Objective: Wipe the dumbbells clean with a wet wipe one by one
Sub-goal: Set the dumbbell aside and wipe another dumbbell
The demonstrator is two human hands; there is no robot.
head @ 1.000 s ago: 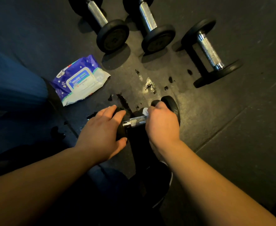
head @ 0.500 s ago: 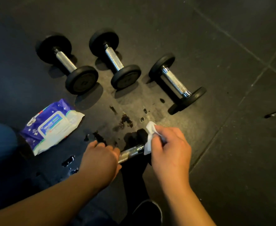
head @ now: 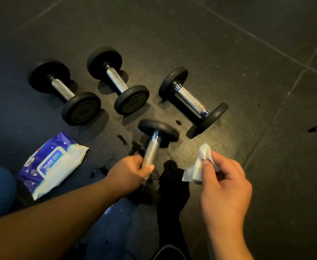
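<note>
The dumbbell point(head: 154, 145) that half a second ago lay crosswise on the floor, its bar under the wipe, is now tipped up on end: its far black weight points toward twelve o'clock, close to the floor though I cannot tell if it touches, and the near weight is hidden under the wrist. The wipe point(head: 198, 166) has come off the bar and moved out toward three o'clock, so the rubbing has paused; I judge this dumbbell is either finished and about to be set with the others, or being turned for a wipe of its end. The left hand point(head: 129, 173) grasps the lower part of the chrome bar, fingers wrapped round it and thumb laid across. The right hand point(head: 223, 184) is apart from the dumbbell, in the air, its thumb and fingers pinching the crumpled white wipe, the other fingers curled loosely. Three more dumbbells lie in a row on the dark floor point(head: 228, 44): the left dumbbell point(head: 64, 91) at about ten o'clock from the held one, the middle dumbbell point(head: 117, 80) at eleven, the right dumbbell point(head: 191, 101) at one. The pack of wipes point(head: 50, 164) lies at nine o'clock of the left hand, and wet spots point(head: 135, 147) darken the floor just beside the bar.
</note>
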